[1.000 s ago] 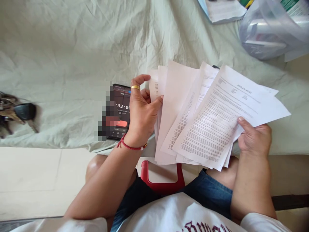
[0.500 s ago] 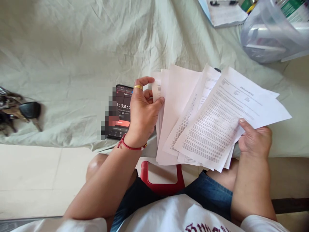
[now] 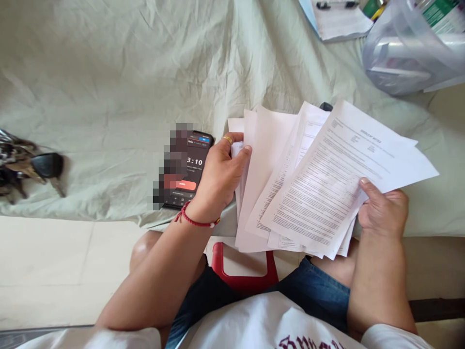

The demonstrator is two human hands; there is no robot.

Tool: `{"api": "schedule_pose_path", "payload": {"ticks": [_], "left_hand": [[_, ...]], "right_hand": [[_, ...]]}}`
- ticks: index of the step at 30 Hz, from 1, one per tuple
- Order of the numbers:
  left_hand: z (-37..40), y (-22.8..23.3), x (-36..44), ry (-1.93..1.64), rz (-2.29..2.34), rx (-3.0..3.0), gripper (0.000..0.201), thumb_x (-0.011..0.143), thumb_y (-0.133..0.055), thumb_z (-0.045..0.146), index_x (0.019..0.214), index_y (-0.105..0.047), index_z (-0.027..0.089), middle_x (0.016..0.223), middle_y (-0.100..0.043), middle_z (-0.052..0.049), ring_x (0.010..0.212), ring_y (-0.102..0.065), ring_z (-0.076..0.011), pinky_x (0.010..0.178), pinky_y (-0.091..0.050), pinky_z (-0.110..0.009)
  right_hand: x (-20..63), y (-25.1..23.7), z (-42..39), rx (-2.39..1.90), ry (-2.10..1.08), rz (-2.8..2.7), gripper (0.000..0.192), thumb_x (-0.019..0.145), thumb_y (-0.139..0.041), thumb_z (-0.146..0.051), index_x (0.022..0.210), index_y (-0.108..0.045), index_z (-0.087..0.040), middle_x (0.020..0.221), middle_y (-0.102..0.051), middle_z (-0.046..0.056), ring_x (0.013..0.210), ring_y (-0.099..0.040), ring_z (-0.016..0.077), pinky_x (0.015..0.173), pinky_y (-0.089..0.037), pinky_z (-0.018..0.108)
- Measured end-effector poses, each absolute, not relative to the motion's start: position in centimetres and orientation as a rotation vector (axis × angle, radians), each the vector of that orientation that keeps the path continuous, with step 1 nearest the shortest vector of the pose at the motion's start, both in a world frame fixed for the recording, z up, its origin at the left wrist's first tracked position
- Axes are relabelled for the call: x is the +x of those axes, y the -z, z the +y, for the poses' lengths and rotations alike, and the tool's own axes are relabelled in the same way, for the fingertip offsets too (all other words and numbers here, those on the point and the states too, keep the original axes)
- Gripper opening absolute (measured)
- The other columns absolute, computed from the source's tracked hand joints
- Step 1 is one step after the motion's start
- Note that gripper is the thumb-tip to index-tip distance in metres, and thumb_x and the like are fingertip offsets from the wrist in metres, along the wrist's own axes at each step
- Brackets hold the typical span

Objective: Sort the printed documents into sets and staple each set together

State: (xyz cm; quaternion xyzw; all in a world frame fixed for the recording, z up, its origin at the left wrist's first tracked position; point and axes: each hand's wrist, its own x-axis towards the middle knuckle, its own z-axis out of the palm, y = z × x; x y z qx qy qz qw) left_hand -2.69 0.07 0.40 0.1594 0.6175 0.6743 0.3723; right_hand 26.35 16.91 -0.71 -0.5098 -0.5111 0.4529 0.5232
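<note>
A fan of several printed paper sheets (image 3: 319, 184) spreads between my hands, above the cloth's front edge. My right hand (image 3: 383, 211) grips the sheets at their right side, thumb on top of the front page and fingers underneath. At the left edge of the fan, my left hand (image 3: 225, 169) pinches the leftmost sheets between thumb and fingers. It wears a gold ring and a red cord bracelet (image 3: 199, 222). Beside that hand a phone (image 3: 191, 167) lies on the cloth with a timer on its screen, partly pixelated on its left side.
A pale green cloth (image 3: 119, 87) covers the surface. Keys (image 3: 47, 167) lie at the far left. At the top right are a clear plastic container (image 3: 392, 58) with items inside and a clipboard with papers (image 3: 341, 22). A red-edged stool (image 3: 218, 261) shows between the knees.
My left hand has shifted slightly down and right, its index finger now curled over the leftmost sheets. More of the phone shows. My right hand has barely moved.
</note>
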Motion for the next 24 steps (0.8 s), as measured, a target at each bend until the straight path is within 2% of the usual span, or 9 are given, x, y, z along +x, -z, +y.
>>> {"api": "schedule_pose_path", "payload": {"ticks": [2,5,10,13,18,24], "left_hand": [[0.11,-0.46,-2.56,-1.712,1.569,0.413,0.016,0.09,-0.08,0.022,0.105,-0.074,0.022,0.085,-0.072,-0.003,0.073,-0.067,-0.0194,0.067,-0.053,-0.029],[0.1,-0.65,-2.46,-1.708,1.579,0.428,0.007,0.09,-0.079,0.025,0.094,-0.074,0.022,0.079,-0.069,-0.002,0.072,-0.064,-0.0196,0.065,-0.051,-0.029],[-0.02,-0.95,-2.54,-1.692,1.64,0.474,0.018,0.084,-0.087,0.027,0.078,-0.07,0.022,0.071,-0.06,0.0,0.065,-0.053,-0.0164,0.058,-0.043,-0.027],[0.03,-1.03,-2.54,-1.753,1.619,0.454,0.027,0.084,-0.09,0.03,0.076,-0.065,0.021,0.074,-0.06,-0.001,0.067,-0.052,-0.0156,0.059,-0.043,-0.027],[0.23,-0.64,-2.5,-1.907,1.572,0.416,0.043,0.093,-0.087,0.042,0.076,-0.052,0.023,0.074,-0.05,0.001,0.065,-0.05,-0.015,0.06,-0.046,-0.027],[0.4,-0.28,-2.14,-1.893,1.531,0.354,0.044,0.094,-0.086,0.056,0.082,-0.058,0.024,0.076,-0.057,-0.001,0.074,-0.063,-0.0194,0.065,-0.053,-0.03]], "right_hand": [[26.33,0.71,16.87,-1.224,-1.084,-1.225,0.047,0.055,-0.098,-0.021,0.101,-0.087,-0.016,0.117,-0.085,0.008,0.115,-0.081,0.0269,0.125,-0.054,0.049],[26.29,0.74,16.79,-1.226,-1.087,-1.224,0.046,0.055,-0.098,-0.022,0.1,-0.087,-0.017,0.116,-0.085,0.008,0.114,-0.081,0.027,0.124,-0.054,0.051],[26.35,0.85,16.76,-1.227,-1.093,-1.217,0.048,0.055,-0.098,-0.021,0.102,-0.087,-0.014,0.118,-0.085,0.01,0.117,-0.081,0.0269,0.124,-0.055,0.047],[26.42,0.89,16.88,-1.224,-1.085,-1.223,0.052,0.055,-0.097,-0.021,0.106,-0.086,-0.013,0.121,-0.084,0.011,0.12,-0.08,0.0294,0.123,-0.055,0.048],[26.3,0.75,17.03,-1.243,-1.055,-1.183,0.052,0.053,-0.098,-0.02,0.103,-0.086,-0.013,0.117,-0.085,0.011,0.121,-0.079,0.0304,0.122,-0.056,0.048],[26.09,0.61,16.95,-1.226,-1.062,-1.187,0.051,0.051,-0.098,-0.02,0.101,-0.087,-0.016,0.115,-0.086,0.008,0.121,-0.08,0.0296,0.124,-0.054,0.05]]}}
